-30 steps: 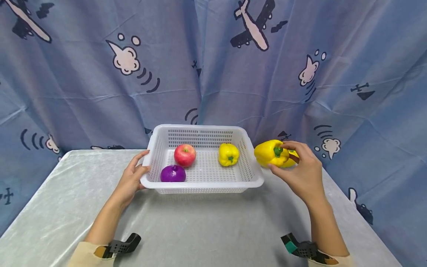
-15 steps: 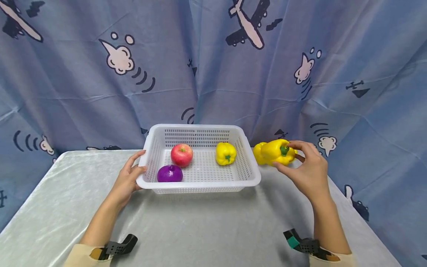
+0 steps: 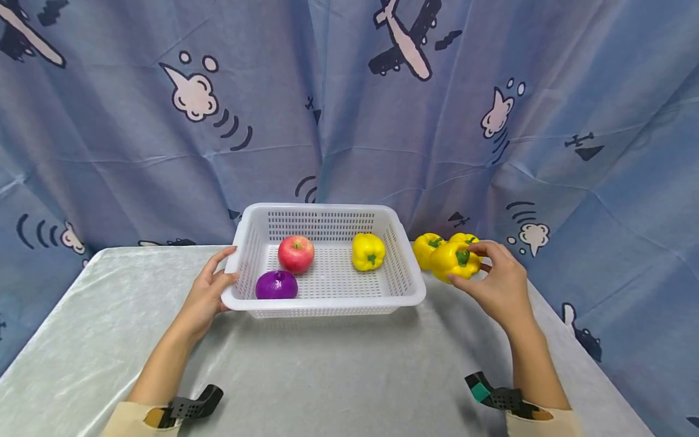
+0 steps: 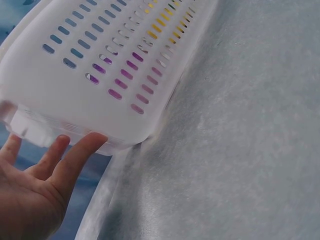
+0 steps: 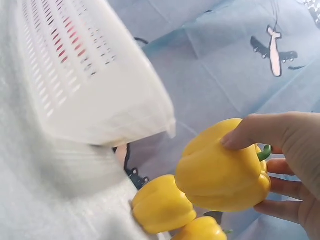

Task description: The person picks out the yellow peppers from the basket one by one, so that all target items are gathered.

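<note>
My right hand (image 3: pixel 499 280) holds a yellow bell pepper (image 3: pixel 450 261) between thumb and fingers, its green stem turned toward the palm. In the right wrist view this pepper (image 5: pixel 220 172) hangs above two other yellow bell peppers (image 5: pixel 164 204). My left hand (image 3: pixel 206 290) grips the left rim of a white plastic basket (image 3: pixel 327 301), with its fingertips (image 4: pixel 92 142) at the rim in the left wrist view. Inside the basket lie a red apple (image 3: pixel 296 255), a purple onion (image 3: pixel 276 285) and another yellow bell pepper (image 3: pixel 368 252).
The basket stands on a table with a pale grey cloth (image 3: pixel 338 370). Behind the table's far edge hangs a blue curtain (image 3: pixel 262 79) printed with airplanes and clouds. The two loose peppers (image 3: pixel 426 250) sit just right of the basket, near that edge.
My right hand has shifted the held pepper rightward and then slightly lower and nearer, uncovering more of the two peppers behind it. The left hand stays on the basket rim; the head view has shifted slightly.
</note>
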### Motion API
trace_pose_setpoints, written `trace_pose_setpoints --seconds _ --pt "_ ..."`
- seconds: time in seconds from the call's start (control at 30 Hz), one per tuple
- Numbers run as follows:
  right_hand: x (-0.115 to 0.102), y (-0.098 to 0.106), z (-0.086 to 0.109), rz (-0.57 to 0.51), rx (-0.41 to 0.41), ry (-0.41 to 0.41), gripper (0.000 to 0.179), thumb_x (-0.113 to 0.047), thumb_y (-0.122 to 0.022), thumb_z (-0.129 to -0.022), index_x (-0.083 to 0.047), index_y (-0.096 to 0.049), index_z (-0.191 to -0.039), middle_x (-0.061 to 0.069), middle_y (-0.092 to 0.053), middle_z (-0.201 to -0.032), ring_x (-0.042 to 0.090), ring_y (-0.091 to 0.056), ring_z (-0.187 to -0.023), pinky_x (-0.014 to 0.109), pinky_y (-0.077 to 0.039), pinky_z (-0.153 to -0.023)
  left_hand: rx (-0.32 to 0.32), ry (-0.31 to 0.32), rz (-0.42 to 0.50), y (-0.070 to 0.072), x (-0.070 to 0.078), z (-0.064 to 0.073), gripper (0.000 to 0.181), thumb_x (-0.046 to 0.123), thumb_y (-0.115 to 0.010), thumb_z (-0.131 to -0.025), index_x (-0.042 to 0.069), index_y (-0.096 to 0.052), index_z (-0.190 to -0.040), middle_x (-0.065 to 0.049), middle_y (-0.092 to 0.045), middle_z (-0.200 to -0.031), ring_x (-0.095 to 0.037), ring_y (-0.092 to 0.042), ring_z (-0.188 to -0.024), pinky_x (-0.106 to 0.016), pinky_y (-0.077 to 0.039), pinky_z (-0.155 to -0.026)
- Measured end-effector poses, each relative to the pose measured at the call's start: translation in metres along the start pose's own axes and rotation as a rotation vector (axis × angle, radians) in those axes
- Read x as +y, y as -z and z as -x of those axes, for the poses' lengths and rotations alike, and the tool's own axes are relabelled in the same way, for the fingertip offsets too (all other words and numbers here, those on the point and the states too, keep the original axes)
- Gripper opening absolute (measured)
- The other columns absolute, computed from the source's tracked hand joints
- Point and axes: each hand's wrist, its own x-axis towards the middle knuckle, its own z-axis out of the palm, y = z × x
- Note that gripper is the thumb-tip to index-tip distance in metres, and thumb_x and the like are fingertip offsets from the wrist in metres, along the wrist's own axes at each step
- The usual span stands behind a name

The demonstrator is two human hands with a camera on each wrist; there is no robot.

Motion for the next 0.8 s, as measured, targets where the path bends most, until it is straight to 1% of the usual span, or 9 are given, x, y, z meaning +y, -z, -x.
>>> trace_pose_setpoints --seconds 0.17,0.3,0.43,0.67,0.8 --pt "0.01 -0.006 0.0 0.019 -0.045 -0.015 0.06 -0.016 -0.088 -0.074 0.003 -0.06 -0.123 0.022 -0.059 -0.126 0.041 -0.058 -0.117 0.058 -0.055 -0.094 0.001 -0.002 -0.007 -0.001 0.001 0.0 0.058 0.015 -0.045 -0.105 0.031 -0.026 -0.157 -0.025 -0.041 -0.151 -0.007 -0.064 -0.097 -0.027 -0.061 -0.068" --pt "0.017 -0.012 0.001 0.027 -0.067 -0.013 0.059 -0.018 -0.088 -0.074 0.004 -0.06 -0.122 0.024 -0.06 -0.124 0.042 -0.058 -0.115 0.059 -0.056 -0.094 0.003 -0.001 -0.006 -0.001 0.001 0.0 0.057 0.014 -0.044 -0.105 0.03 -0.025 -0.157 -0.025 -0.042 -0.149 -0.008 -0.064 -0.095 -0.027 -0.061 -0.067" --pt "0.022 -0.018 0.002 0.042 -0.082 -0.013 0.058 -0.017 -0.088 -0.074 0.005 -0.061 -0.12 0.026 -0.061 -0.122 0.043 -0.059 -0.113 0.059 -0.056 -0.093 -0.01 -0.002 -0.006 -0.001 0.0 0.001 0.058 0.016 -0.044 -0.105 0.03 -0.024 -0.158 -0.027 -0.04 -0.152 -0.007 -0.064 -0.097 -0.028 -0.061 -0.068" --pt "0.026 -0.029 0.001 0.044 -0.136 -0.016 0.058 -0.017 -0.088 -0.075 0.007 -0.06 -0.121 0.027 -0.061 -0.123 0.044 -0.058 -0.116 0.058 -0.055 -0.096 0.005 0.002 -0.01 0.002 -0.001 0.002 0.057 0.015 -0.044 -0.105 0.032 -0.026 -0.157 -0.023 -0.041 -0.149 -0.007 -0.064 -0.097 -0.028 -0.061 -0.07" --pt "0.027 -0.032 0.0 0.052 -0.153 -0.032 0.058 -0.018 -0.087 -0.076 0.006 -0.061 -0.122 0.027 -0.059 -0.127 0.044 -0.057 -0.117 0.059 -0.054 -0.097 -0.001 -0.005 -0.006 0.002 0.0 0.001 0.057 0.015 -0.044 -0.105 0.032 -0.026 -0.157 -0.023 -0.041 -0.15 -0.006 -0.064 -0.098 -0.028 -0.061 -0.071"
